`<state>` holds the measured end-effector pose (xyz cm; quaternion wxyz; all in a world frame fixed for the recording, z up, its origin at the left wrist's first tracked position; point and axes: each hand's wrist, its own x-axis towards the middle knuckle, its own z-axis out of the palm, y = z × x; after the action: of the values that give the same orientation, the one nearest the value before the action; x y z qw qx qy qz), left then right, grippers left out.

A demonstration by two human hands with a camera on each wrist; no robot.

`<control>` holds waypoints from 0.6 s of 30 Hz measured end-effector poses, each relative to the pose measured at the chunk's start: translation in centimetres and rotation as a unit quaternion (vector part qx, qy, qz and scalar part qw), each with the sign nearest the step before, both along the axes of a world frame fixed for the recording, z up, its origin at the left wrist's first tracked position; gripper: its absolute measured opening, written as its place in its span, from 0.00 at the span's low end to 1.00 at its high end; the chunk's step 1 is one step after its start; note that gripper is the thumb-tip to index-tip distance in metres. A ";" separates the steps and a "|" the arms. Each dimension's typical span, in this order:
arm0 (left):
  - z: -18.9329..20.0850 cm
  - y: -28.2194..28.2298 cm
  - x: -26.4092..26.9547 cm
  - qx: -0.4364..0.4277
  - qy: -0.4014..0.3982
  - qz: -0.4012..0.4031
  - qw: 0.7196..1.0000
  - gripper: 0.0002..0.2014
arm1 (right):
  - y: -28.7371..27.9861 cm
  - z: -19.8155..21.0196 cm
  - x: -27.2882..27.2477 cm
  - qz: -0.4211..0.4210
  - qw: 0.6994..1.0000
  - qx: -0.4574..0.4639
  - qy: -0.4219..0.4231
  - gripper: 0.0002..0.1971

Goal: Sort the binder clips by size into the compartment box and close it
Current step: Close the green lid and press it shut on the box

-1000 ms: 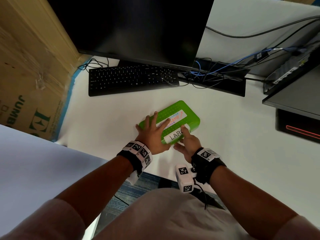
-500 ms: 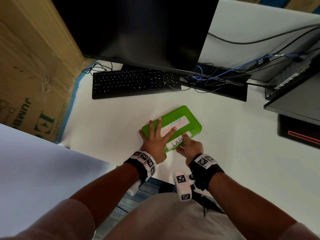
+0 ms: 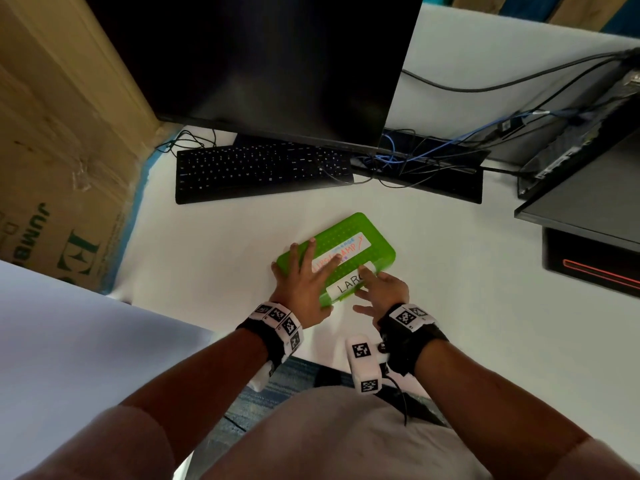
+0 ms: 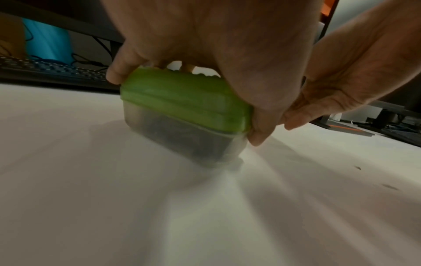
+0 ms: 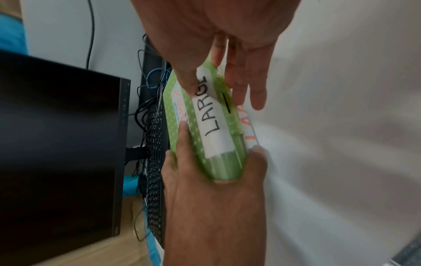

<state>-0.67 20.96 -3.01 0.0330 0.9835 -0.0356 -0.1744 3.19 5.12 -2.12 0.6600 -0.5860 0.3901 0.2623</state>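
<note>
Box [image 3: 377, 244] closed w/ dark clips [image 4: 182, 136] inside.

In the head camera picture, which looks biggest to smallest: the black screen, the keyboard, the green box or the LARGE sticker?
1. black screen, largest
2. keyboard
3. green box
4. LARGE sticker, smallest, stuck on the box lid
</note>
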 end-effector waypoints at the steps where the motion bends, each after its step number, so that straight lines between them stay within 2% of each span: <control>1: 0.2 0.1 0.2 -0.012 0.002 0.004 1.000 0.51 | 0.0 -0.1 0.0 -0.003 1.000 0.003 -0.002 0.27; 5: 0.5 0.5 0.6 -0.034 0.003 0.001 0.999 0.49 | 0.1 -0.9 -0.4 -0.021 0.999 -0.011 -0.023 0.12; 7: 0.2 0.6 0.5 -0.031 0.002 -0.006 0.999 0.49 | 0.1 -1.0 -0.4 -0.020 0.999 -0.006 -0.031 0.08; 9: -0.1 0.6 0.4 -0.036 0.010 -0.007 0.999 0.50 | 0.3 -1.2 -0.1 -0.007 0.999 0.002 -0.031 0.10; 12: -0.3 0.5 0.2 -0.026 0.018 -0.014 0.999 0.52 | 0.3 -1.8 0.4 0.013 1.000 0.007 -0.020 0.19; 15: -0.2 0.4 0.1 0.001 0.016 -0.022 1.000 0.53 | 0.0 -2.3 0.7 0.083 0.996 -0.026 -0.018 0.24; 18: -0.1 0.1 0.1 0.017 0.018 -0.024 0.999 0.54 | -0.3 -2.2 1.2 0.119 0.991 -0.049 -0.021 0.20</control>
<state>-0.59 21.05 -3.16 0.0130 0.9795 -0.0557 -0.1933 4.37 4.86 -4.28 0.6025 -0.6654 0.3157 0.3076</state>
